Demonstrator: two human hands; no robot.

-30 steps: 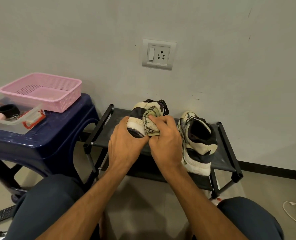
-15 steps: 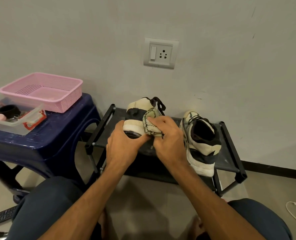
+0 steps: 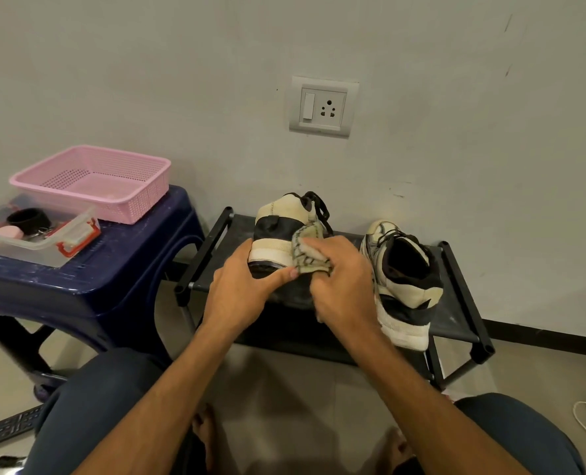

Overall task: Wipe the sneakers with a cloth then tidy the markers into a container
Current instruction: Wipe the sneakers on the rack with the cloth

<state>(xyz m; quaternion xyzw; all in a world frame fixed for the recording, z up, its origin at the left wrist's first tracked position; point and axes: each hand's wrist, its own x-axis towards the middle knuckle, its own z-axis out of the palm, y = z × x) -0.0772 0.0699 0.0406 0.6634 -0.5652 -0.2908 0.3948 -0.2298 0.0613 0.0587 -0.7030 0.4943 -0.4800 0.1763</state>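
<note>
While the left hand (image 3: 240, 296) grips the sneaker (image 3: 281, 234) by its heel above the black shoe rack (image 3: 456, 303), the right hand (image 3: 343, 286) pinches the cloth (image 3: 307, 252) against it (second sneaker (image 3: 401, 282) sits on the rack beside).

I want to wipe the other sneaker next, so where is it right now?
In the head view, the other sneaker stands right of centre on the black shoe rack, just right of the right hand that holds the cloth.
</note>
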